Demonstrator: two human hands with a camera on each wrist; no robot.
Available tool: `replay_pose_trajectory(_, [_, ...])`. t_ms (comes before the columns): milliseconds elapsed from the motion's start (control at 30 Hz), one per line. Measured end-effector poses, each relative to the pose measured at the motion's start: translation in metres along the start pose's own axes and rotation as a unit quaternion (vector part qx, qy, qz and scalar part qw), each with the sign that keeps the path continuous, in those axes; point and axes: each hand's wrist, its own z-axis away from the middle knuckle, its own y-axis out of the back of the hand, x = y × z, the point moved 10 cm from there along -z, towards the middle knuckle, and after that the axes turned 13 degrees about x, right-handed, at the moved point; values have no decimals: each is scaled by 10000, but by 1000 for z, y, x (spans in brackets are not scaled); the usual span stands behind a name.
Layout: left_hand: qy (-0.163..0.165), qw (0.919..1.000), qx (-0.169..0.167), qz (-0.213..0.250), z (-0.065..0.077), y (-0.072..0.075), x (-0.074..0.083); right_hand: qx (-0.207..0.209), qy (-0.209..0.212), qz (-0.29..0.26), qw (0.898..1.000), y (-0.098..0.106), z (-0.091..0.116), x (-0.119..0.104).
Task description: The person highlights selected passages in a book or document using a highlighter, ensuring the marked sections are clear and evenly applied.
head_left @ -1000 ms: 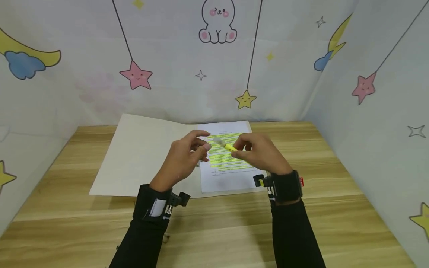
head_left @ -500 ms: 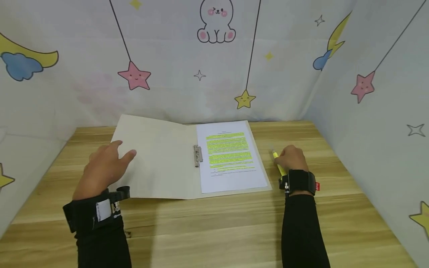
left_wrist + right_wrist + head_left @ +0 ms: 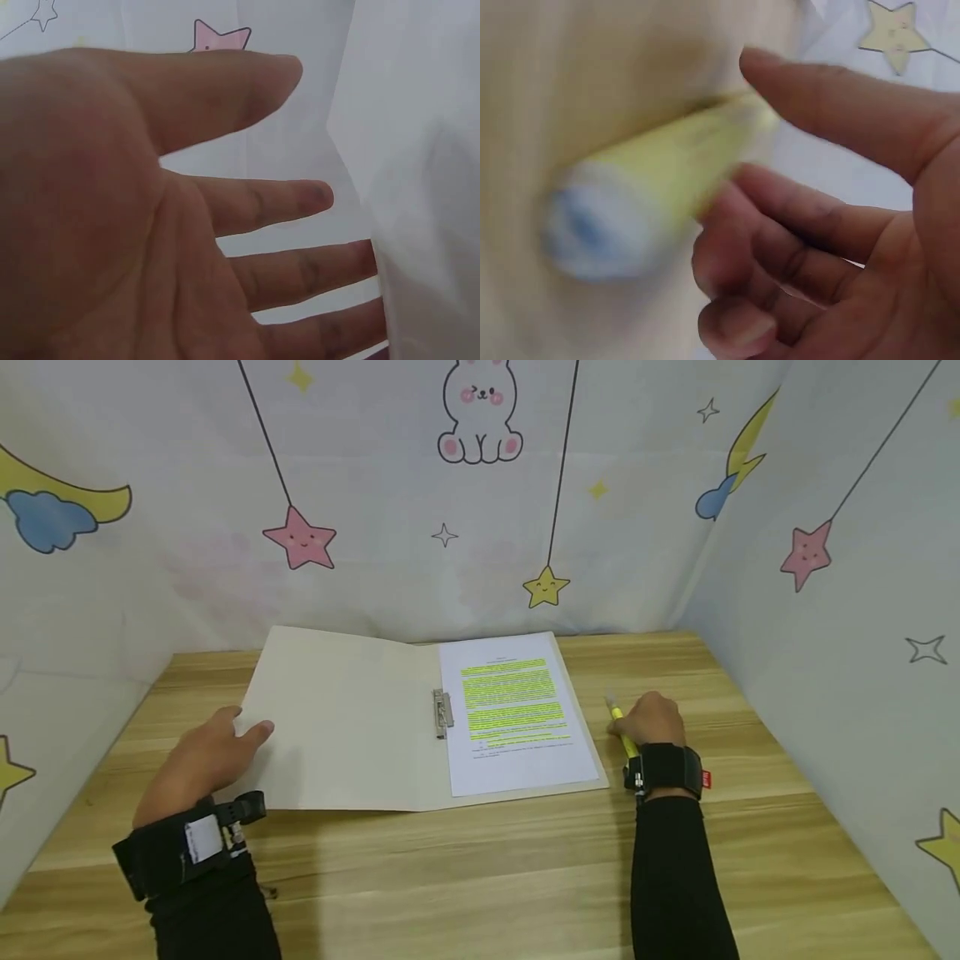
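An open cream folder [image 3: 337, 718] lies on the table, a metal clip [image 3: 441, 714] at its fold. On its right half is a printed sheet [image 3: 525, 772] with lines marked yellow. My left hand [image 3: 202, 762] is at the left edge of the cover; in the left wrist view its straight fingers reach the folder [image 3: 431, 225], two fingertips meeting the edge. Right of the folder, my right hand [image 3: 652, 720] is beside a yellow highlighter [image 3: 628, 746] on the table. The right wrist view shows the highlighter [image 3: 667, 165] blurred, with loosely bent fingers and thumb around its far end, apparently not gripping.
The wooden table [image 3: 465, 877] ends at a white back wall cloth [image 3: 390, 585] printed with stars and a bunny. A similar wall stands at each side. A small dark spot [image 3: 268, 892] shows beside the left sleeve.
Both hands were together over the sheet, the right holding up the highlighter. My right hand has brought it down right of the folder; my left has moved left to the cover's edge.
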Motion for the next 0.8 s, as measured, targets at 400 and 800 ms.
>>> replay_pose_trajectory(400, [-726,9939,379,740,21,32,16,-1096,499,-151,9926,-36,12,-47])
replay_pose_trajectory(800, [-2351,8918,451,3840,22,11,136,-1013,508,-453,9925,-51,7,-45])
